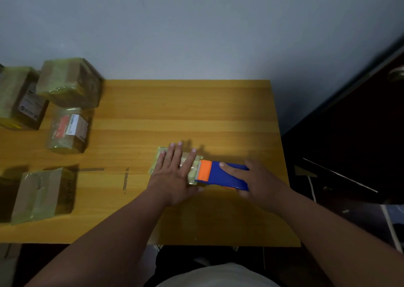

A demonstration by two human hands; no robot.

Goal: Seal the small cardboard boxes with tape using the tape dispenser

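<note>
From the head view, the small cardboard box (175, 164) being taped lies toward the right of the tabletop (196, 111), nearer the front edge than the wall, with the left hand (172, 173) laid flat on it, fingers straight and spread, while the right hand (251, 177) grips the blue-and-orange tape dispenser (220, 175), forefinger along its top, its toothed edge at the box's right end. To finish the strip well, I judge the left palm should keep pressing so the box cannot slide, while the dispenser tips down to cut cleanly. Four wrapped boxes (70, 83) sit along the left edge.
</note>
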